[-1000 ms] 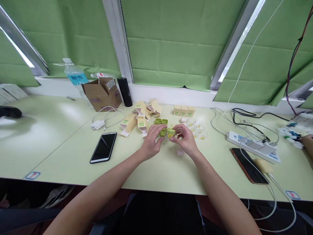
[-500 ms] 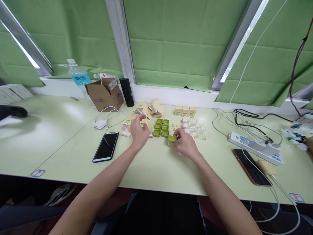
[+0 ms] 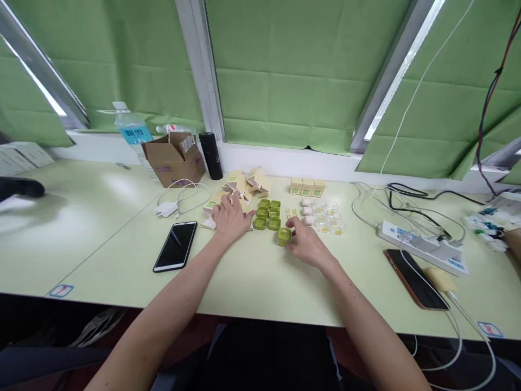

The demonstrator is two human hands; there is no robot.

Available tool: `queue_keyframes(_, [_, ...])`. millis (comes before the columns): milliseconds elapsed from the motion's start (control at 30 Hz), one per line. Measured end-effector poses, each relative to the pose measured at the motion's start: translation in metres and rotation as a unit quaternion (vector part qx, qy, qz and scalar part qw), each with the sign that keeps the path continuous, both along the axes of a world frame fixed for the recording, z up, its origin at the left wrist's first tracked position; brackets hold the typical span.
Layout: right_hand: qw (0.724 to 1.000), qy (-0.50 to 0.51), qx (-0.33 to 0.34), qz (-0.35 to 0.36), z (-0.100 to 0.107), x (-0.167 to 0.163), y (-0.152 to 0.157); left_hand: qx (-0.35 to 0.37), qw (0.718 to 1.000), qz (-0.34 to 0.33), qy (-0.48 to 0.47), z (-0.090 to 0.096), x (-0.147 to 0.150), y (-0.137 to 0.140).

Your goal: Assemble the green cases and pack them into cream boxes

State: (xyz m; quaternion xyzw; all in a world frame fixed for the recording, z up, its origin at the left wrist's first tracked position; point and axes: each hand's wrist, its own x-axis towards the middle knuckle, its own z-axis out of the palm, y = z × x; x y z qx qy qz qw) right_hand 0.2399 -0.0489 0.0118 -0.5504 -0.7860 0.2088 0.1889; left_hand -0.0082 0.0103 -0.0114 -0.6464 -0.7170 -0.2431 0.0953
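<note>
My left hand [image 3: 231,218] is open, fingers spread over the flattened beige cartons [image 3: 210,205] with small green windows. To its right stand several green square cups [image 3: 260,223] in two columns. Nearer to me, a clear container with a green square cup [image 3: 284,234] in it rests on the table. Curved around its right side is my right hand [image 3: 308,243], thumb and forefinger apart; whether they still touch it is hard to see. Tiny yellow pieces [image 3: 288,215], pale pink pieces [image 3: 308,220] and clear containers with yellow bits [image 3: 324,227] lie just beyond the right hand.
Folded beige boxes [image 3: 307,187] stand in a row at the back. A phone [image 3: 175,246] and white charger [image 3: 166,208] lie to the left, near a cardboard box [image 3: 175,160] and black bottle [image 3: 210,156]. On the right are a power strip [image 3: 423,247], another phone [image 3: 415,279] and cables.
My left hand has lowered and spread onto the cartons. The container with the green cup now sits flat, slightly nearer to me, and my right fingers have loosened around it.
</note>
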Motion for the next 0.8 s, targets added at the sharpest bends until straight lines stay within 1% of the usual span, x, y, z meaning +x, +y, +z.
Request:
queue_keyframes(100, [1.0,0.024,0.017,-0.004,0.0,0.007,0.001,-0.019,0.999,-0.006,0.042,0.0,0.004,-0.002])
queue_keyframes(233, [0.991,0.099,0.084,-0.038,0.001,0.008,0.003,-0.013,0.997,-0.01,0.077,0.003,0.004,-0.007])
queue_keyframes(367, [0.963,0.194,0.175,-0.069,0.0,0.006,0.006,0.01,0.995,-0.019,0.101,0.015,0.004,-0.016])
queue_keyframes(500, [0.936,0.247,0.234,-0.087,-0.002,0.005,0.008,0.054,0.993,-0.038,0.099,0.025,0.006,-0.024])
queue_keyframes(600, [0.925,0.258,0.267,-0.08,-0.003,0.004,0.008,0.11,0.987,-0.075,0.091,0.025,0.009,-0.027])
queue_keyframes(667, [0.924,0.258,0.276,-0.059,-0.004,0.002,0.007,0.172,0.975,-0.114,0.084,0.022,0.012,-0.029])
queue_keyframes(733, [0.929,0.255,0.268,-0.023,-0.004,-0.001,0.004,0.253,0.95,-0.161,0.082,0.019,0.018,-0.032])
queue_keyframes(800, [0.936,0.251,0.246,0.031,-0.005,-0.004,0.001,0.332,0.916,-0.206,0.089,0.015,0.026,-0.036])
